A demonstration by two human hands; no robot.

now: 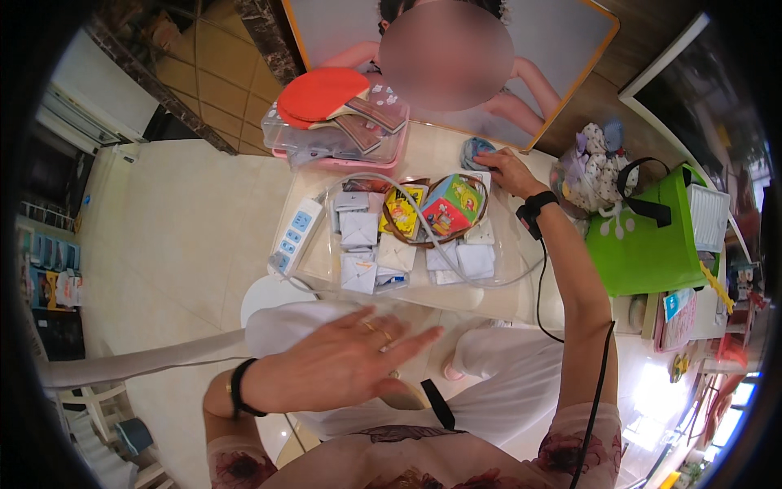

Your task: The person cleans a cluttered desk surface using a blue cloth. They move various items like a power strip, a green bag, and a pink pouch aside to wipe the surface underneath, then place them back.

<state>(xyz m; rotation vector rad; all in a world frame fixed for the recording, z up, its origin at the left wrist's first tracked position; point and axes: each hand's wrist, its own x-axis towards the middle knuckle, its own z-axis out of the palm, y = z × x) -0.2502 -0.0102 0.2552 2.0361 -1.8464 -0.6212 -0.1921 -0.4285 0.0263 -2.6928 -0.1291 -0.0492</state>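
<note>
My right hand [509,173] reaches to the far right part of the table, its fingers drawn together at a small blue-grey rolled bundle [472,152]; what the bundle is made of is hard to tell. Above my lap, my left hand [342,354] hovers palm down with fingers spread, holding nothing. Between the hands lie folded white packets [358,229] in clear plastic trays. Among them are a yellow printed pack [399,213] and a colourful cube-shaped box [453,205], with a brown ring-shaped band around them. A grey cable [423,213] loops across these things.
A white power strip [296,235] lies along the table's left side. Two red table tennis bats [322,96] rest on a clear pink-based box [281,130]. A framed picture [554,49] stands behind. At right are a green bag [635,244] and a bag of fabric items [590,175].
</note>
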